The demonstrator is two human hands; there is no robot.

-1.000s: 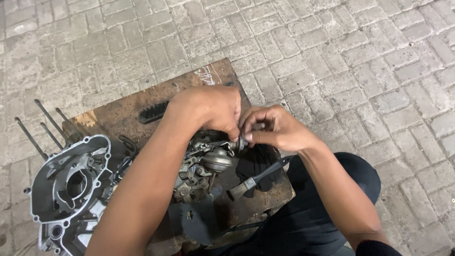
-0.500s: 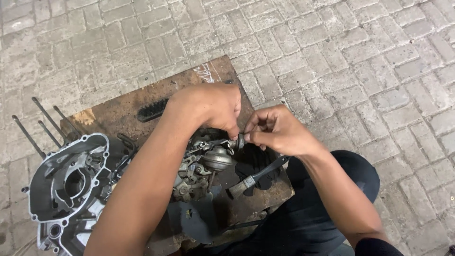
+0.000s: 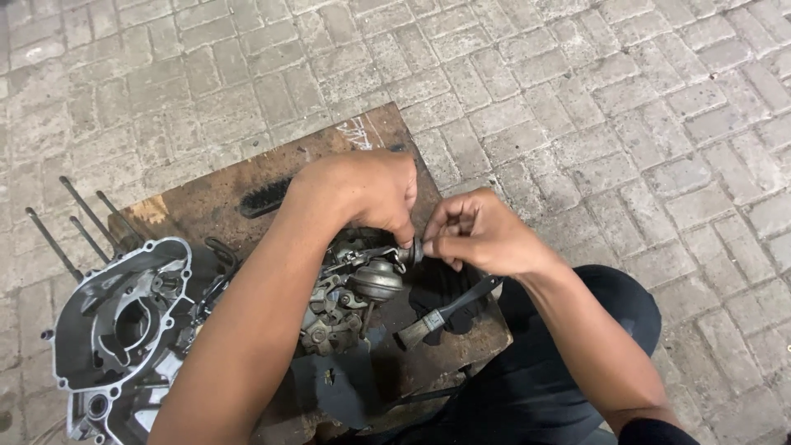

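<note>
A worn brown wooden board (image 3: 214,198) serves as the surface, lying flat on a floor of grey paving bricks (image 3: 577,99). Its top is dark with oil stains, and a pale chalky scrawl marks the far corner at about 12 o'clock. A black bristle brush (image 3: 265,198) lies on the board toward 11 o'clock. At 9 o'clock a grey cast-metal engine crankcase half (image 3: 115,321) rests at the board's edge, with several long thin studs (image 3: 74,222) pointing away at 10 o'clock. Near the middle sits a grimy carburetor (image 3: 346,301). Toward 4 o'clock a small paintbrush (image 3: 441,313) with a dark handle lies across a black rag (image 3: 445,284).
</note>
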